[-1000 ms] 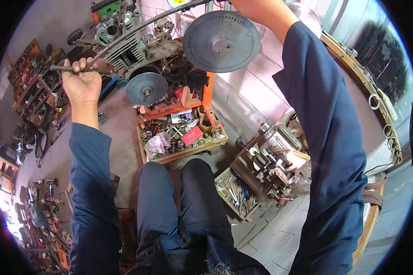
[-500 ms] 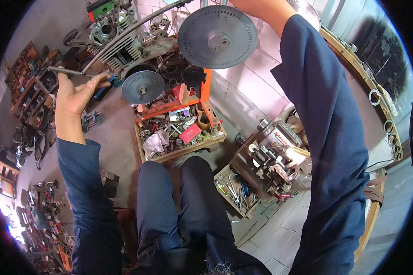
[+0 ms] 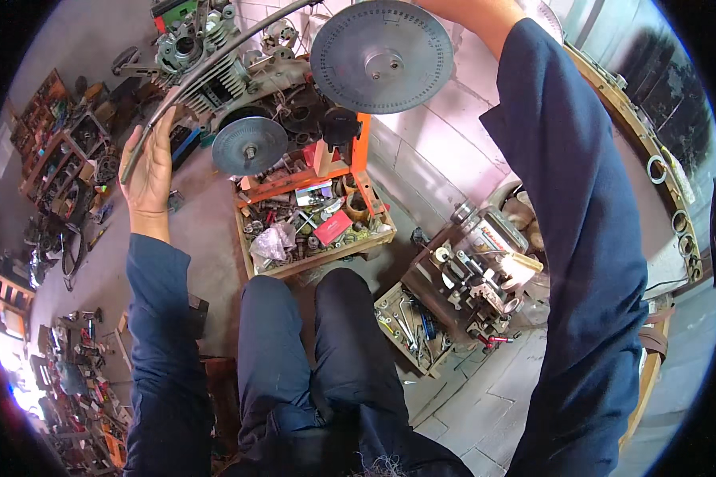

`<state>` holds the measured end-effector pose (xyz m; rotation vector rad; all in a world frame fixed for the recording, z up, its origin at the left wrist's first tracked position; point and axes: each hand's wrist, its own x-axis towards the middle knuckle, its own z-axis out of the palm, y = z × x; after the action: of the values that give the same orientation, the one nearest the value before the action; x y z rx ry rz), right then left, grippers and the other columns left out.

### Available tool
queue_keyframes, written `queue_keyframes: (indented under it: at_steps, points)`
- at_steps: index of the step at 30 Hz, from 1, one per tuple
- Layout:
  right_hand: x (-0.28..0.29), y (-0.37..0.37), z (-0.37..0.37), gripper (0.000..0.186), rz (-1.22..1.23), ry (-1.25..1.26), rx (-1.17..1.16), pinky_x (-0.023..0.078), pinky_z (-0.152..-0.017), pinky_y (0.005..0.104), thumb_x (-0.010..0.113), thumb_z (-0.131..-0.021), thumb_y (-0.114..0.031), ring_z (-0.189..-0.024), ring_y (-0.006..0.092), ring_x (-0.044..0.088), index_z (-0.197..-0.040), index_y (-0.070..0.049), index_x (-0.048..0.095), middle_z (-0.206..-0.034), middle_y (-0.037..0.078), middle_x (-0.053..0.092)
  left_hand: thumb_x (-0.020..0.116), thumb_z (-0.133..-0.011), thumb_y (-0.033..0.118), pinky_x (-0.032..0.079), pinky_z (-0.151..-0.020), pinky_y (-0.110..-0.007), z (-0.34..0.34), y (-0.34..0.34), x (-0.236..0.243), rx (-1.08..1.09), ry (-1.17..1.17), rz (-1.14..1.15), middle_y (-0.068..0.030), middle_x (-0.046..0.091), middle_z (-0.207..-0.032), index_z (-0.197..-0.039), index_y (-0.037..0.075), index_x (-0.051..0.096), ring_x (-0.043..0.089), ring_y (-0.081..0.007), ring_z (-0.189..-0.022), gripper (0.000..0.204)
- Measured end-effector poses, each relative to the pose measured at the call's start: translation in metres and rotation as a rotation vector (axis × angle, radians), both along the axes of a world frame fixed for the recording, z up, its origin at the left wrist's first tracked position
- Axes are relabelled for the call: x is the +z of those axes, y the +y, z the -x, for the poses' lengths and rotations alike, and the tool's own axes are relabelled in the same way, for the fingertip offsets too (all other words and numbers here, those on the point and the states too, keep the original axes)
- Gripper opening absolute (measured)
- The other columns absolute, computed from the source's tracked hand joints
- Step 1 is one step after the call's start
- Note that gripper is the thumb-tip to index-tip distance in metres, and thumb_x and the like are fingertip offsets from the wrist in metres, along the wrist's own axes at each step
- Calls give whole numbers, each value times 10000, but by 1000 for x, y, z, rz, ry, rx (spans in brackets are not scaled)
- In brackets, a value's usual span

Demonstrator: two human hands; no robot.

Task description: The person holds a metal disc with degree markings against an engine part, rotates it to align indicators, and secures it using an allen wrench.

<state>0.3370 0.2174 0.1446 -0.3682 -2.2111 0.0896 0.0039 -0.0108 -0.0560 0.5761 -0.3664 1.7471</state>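
Handling the long metal bar, left of the large graduated disc, likely wants even palm pressure; left hand flat against the bar, fingers extended; right hand cropped, can't tell its fingers.

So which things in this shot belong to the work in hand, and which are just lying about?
In the work:
- curved metal rod, lying across the open left hand
- probably the large graduated disc, near the right forearm

Lying about, apparently:
- wooden crate of parts
- red box and plastic bag in it
- wooden tray of tools
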Motion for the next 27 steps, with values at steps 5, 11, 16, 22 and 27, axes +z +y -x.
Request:
queue_keyframes:
  at_steps: [5,11,16,22,27]
  points:
    - [1,-6,-4,253,12,-15,27,513,-745,404,627,-969,-160,-789,314,684,-1035,74,695,-869,228,709,343,-1066,55,419,-1175,-496,19,-10,11,-21,79,253,-374,226,-1567,-1542,-128,84,321,-439,-1458,572]
    - [-2,-5,-6,249,6,9,47,514,-754,397,623,-973,-150,-799,298,686,-1053,75,695,-881,228,712,457,-1089,179,236,-414,-195,-18,9,45,308,496,1016,12,433,-808,-998,103,456,323,-68,-587,118]
    - [-2,5,2,244,-9,57,104,524,-776,378,622,-976,-137,-821,283,692,-1067,77,694,-909,222,721,488,-1089,263,191,-382,-199,-28,8,59,657,654,960,64,331,-707,-921,158,455,258,-34,-527,201]
    - [2,3,-14,253,29,19,63,532,-791,369,646,-971,-140,-854,267,701,-1098,73,694,-951,208,734,547,-1069,286,172,-379,-185,-23,14,81,647,725,808,66,298,-666,-888,142,454,249,-18,-506,250]
    - [-10,5,11,283,89,90,139,538,-823,366,645,-982,-160,-909,273,714,-1143,69,686,-993,199,746,587,-1049,283,180,-372,-189,-14,4,81,900,763,839,79,285,-625,-849,156,454,247,-17,-480,272]
